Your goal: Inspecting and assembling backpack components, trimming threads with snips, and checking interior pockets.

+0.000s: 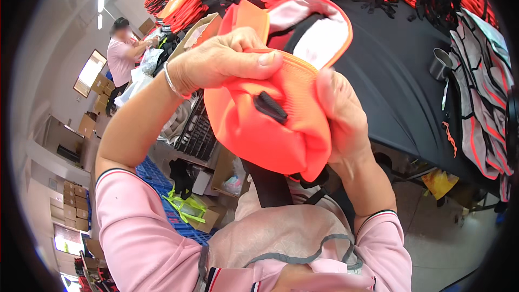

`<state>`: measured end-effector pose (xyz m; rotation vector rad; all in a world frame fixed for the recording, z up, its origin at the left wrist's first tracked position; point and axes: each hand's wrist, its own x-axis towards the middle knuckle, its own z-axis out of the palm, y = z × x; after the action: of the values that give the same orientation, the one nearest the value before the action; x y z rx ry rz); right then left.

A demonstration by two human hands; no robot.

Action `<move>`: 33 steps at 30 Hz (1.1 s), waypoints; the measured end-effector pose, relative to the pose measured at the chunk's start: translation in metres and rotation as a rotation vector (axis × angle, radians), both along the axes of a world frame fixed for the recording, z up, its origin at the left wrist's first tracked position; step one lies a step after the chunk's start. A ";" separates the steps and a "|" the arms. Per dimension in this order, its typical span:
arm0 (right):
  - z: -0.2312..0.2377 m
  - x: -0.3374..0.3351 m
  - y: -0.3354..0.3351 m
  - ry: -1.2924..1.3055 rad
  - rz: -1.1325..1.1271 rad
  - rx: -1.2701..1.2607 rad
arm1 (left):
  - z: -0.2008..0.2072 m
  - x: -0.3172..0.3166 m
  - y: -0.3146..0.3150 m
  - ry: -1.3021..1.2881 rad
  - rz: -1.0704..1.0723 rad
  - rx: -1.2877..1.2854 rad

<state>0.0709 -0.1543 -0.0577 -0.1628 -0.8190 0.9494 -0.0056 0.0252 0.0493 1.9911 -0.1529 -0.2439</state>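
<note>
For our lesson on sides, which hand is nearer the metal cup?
Right: the right hand grips the orange pouch left of the metal cup; the left hand holds the pouch farther left.

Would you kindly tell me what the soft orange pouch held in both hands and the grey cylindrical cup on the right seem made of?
Orange pouch: probably woven synthetic fabric, matte, from its fine ribbed texture and soft folds.
Grey cup: likely metal, smooth and shiny, from its bright reflections.

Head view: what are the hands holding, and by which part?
Orange zippered pouch: left hand grips its zippered edge, right hand its right side.
</note>
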 end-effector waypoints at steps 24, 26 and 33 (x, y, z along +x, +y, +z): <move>0.002 0.067 0.041 -0.636 -0.947 -0.316 | -0.004 -0.016 -0.016 0.022 0.064 0.198; 0.003 0.065 0.038 -0.605 -1.035 -0.195 | 0.020 -0.006 -0.025 -0.046 0.042 0.316; 0.013 0.065 0.033 -0.497 -0.969 -0.238 | 0.012 -0.007 -0.013 -0.176 0.289 -0.011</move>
<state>0.1356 -0.1213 -0.0451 -0.9391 -0.9262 0.0668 -0.0129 0.0126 0.0614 1.9943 0.0225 0.1177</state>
